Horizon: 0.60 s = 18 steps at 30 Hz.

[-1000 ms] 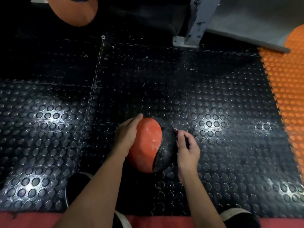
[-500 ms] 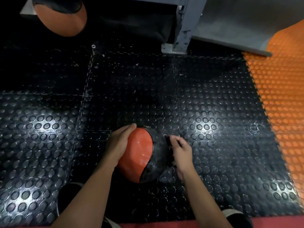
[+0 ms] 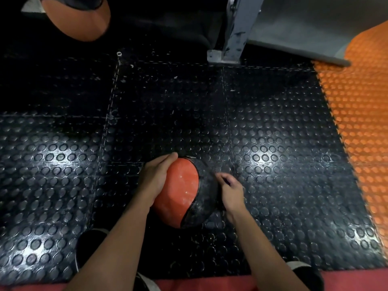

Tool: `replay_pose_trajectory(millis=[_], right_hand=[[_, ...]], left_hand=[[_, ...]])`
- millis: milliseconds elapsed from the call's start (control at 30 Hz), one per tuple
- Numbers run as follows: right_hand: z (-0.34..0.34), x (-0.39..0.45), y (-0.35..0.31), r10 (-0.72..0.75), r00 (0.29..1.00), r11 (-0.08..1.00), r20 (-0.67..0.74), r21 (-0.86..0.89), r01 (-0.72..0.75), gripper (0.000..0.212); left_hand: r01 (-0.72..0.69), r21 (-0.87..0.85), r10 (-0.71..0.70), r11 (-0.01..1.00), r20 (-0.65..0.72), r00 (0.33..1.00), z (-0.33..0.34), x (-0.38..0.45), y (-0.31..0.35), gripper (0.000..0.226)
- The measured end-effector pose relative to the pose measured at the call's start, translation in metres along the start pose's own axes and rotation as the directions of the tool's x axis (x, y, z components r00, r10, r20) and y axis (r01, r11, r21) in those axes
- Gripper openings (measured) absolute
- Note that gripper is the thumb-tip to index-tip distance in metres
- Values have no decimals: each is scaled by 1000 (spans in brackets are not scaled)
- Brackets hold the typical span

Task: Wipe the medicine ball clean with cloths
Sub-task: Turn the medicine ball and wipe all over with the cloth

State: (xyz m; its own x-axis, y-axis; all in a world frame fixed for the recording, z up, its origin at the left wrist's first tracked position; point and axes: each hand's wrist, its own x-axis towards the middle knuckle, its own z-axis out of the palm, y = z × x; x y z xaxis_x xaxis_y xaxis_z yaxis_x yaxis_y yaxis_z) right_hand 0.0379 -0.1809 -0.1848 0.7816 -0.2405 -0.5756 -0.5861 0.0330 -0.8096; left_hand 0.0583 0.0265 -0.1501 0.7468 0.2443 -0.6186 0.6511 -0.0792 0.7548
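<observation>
Both hands sit at the medicine ball (image 3: 180, 192), low in the middle of the view. Left hand (image 3: 156, 177) lies flat against the ball's left side with fingers straight and together, reaching up over its top edge. Right hand (image 3: 230, 190) is just beside the ball's right side, fingers curled inward; something dark seems pinched at the fingertips, but it is too blurred to say what, and whether the hand touches the ball cannot be told.

Compared with half a second ago, the left hand keeps the same flat hold, while the right hand has drawn slightly off the black panel toward the right. The ball sits in much the same spot on the floor.

Its shape is round, so it has no long axis. Its surface is split into a dusty orange panel on the left and a scuffed black panel on the right, joined by a curved seam running from the top down to the lower edge.

Under it lies a black floor mat (image 3: 273, 143) of glossy rubber tiles covered in raised circular studs, with white flecks. An orange mat (image 3: 361, 127) with similar studs borders it on the right. Farther off stands a grey metal post (image 3: 235, 32) on a base plate, and a second orange ball (image 3: 77, 19) sits at the top left.
</observation>
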Motion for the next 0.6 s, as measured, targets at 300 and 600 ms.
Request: replay_pose_trajectory(millis=[300,600], right_hand=[[-1,-4,2,54,998,996,24,66,-56,18],[3,-3,-13,-15,999,998,48,57,12,17]], left_hand=[[9,10,-9,1000,6,1000,0,-1,5,45],[-34,23,33,999,10,999,0,-4,4,37]])
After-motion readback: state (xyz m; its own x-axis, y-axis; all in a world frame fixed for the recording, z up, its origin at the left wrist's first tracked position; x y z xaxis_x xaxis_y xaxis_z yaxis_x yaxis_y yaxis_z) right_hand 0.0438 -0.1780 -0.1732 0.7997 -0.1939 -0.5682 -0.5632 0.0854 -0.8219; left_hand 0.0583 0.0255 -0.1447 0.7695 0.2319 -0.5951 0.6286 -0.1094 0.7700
